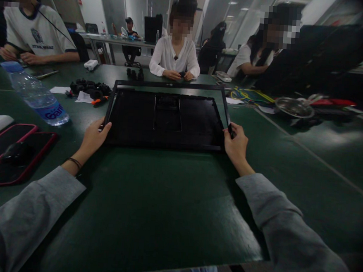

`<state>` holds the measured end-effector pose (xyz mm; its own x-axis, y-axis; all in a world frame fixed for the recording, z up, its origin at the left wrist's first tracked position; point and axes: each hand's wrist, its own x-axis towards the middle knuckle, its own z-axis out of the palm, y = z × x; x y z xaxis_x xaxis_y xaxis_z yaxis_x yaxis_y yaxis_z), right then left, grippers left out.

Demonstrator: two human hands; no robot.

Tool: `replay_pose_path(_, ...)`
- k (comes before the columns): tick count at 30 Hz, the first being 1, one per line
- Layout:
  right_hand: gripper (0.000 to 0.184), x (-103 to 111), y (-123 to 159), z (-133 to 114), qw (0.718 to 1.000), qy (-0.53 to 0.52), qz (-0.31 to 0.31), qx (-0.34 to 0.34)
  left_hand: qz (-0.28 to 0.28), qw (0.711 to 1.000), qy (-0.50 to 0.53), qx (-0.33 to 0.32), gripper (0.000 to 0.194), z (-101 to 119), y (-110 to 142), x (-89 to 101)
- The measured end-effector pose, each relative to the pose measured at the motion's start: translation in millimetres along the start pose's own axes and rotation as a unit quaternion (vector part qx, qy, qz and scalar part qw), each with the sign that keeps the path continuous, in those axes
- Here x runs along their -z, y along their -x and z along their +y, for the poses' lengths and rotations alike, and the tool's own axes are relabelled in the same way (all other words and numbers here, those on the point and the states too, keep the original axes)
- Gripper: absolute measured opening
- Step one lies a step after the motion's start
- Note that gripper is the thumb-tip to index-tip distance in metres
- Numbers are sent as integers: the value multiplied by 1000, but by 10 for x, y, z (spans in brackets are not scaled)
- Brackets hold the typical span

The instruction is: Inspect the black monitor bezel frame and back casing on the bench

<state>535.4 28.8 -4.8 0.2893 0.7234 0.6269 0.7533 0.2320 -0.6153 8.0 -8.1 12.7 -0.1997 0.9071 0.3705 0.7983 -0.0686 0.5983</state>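
Black frame (148,84) mid-table (163,213), between near and far edges, in both hands. Left hand (95,132) on its left side, fingers (107,127) pinching the bar; right hand (237,142) pinching the right bar likewise. Black shell (133,112), recessed centre, shows through the frame. Progress, my read: frame is over shell but not joined on the far side; strip of table visible between frame's far bar and shell's far rim, so that fit is left. Near-side contact: can't tell. Containers: capped bottle (51,108), left of frame toward table's far edge, clear liquid inside, level unclear. Metal bowl (295,115), right, also toward far edge; contents unclear.
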Motion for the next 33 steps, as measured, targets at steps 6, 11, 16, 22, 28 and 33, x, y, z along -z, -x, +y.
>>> replay_pose_path(6, 39, 4, -2, -22, 1000, 0, -2, -9, 1, 1000, -6, 2, 52, 3, 6, -1)
replay_pose_path(11, 40, -1, -1, 12, 1000, -5, -5, -4, 1, 1000, -4, -3, 52, -9, 2, -1)
replay_pose_path(16, 41, -13, -7, 54, 1000, -8, -6, 2, 6, 1000, -5, -1, 51, 4, 10, 2)
replay_pose_path(22, 39, -3, -5, 17, 1000, -1, -6, -3, 9, 1000, -5, -3, 51, -21, 7, -17)
replay_pose_path(28, 39, 25, 7, -60, 1000, 0, 6, 9, 25, 1000, -5, -3, 52, -33, 2, -18)
replay_pose_path(33, 42, 37, 6, -70, 999, -5, 30, 31, 67, 998, -5, -11, 51, -32, 1, -4)
